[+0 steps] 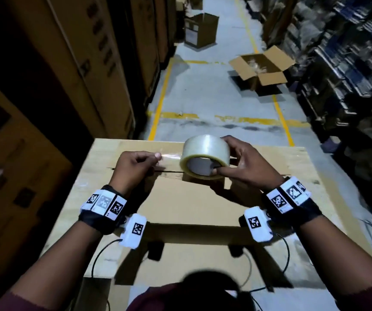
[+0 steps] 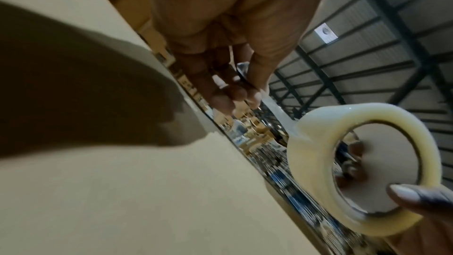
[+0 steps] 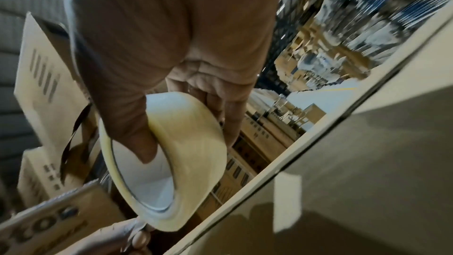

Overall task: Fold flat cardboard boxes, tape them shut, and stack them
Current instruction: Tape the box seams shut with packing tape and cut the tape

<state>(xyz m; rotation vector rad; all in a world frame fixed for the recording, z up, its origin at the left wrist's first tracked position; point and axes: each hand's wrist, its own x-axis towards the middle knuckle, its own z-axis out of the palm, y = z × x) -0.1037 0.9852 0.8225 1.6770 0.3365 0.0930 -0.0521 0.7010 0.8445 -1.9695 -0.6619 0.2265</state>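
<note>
Stacked cartons (image 1: 72, 63): tall brown stacks line the left side of the aisle.
Left hand (image 1: 135, 168): over the left part of the cardboard box, thumb and fingers pinching the free end of the tape strip (image 1: 171, 157).
Cardboard box (image 1: 180, 209): large, near the person, top flaps closed with the centre seam (image 1: 135, 170) running left to right under both hands.
Tape roll (image 1: 206, 156): clear, held on edge just above the seam, the strip stretched left from it.
Right hand (image 1: 245, 166): grasping the roll, thumb inside the core, fingers over the far side.
Open box (image 1: 262, 69): on the floor, far right, flaps spread.
Shelving (image 1: 348, 63): racks along the right side, blurred.
</note>
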